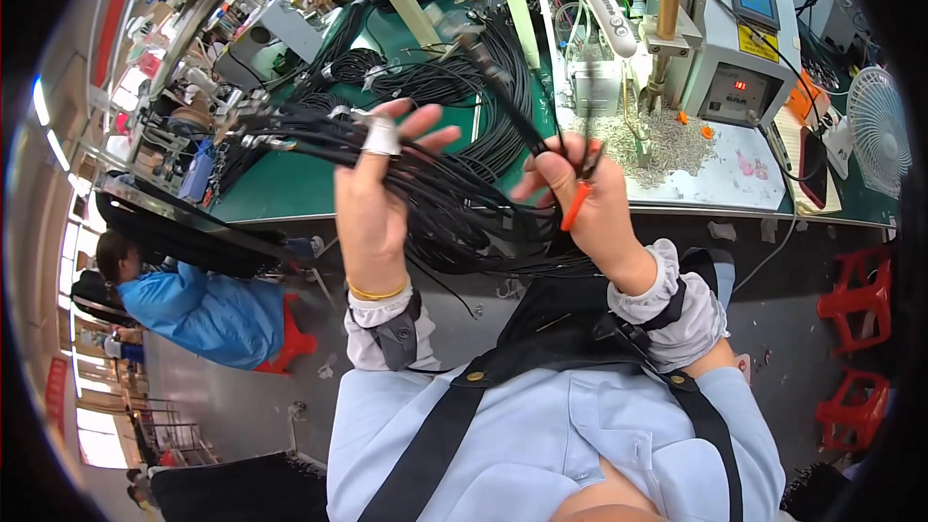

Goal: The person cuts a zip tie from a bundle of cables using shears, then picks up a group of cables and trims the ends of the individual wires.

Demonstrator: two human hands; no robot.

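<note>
A thick bundle of black cables (445, 203) with metal connector ends hangs in front of me, above the table's near edge. My left hand (372, 208), its thumb wrapped in white tape, supports the bundle between thumb and partly spread fingers. To the right, my right hand (601, 198) is closed around the handle of a small orange-handled hand tool (577, 205), whose exact kind is unclear. A few black cable ends (517, 121) also rise from the fingers of this hand, their tips smeared by motion.
Coiled black cables (498, 97) cover the green table (290, 182). At the right stand a bench machine (739, 87) with small metal bits scattered beneath, a phone (814, 169) and a fan (880, 121). A person in blue (208, 314) sits at left; red stools (855, 300) stand at right.
</note>
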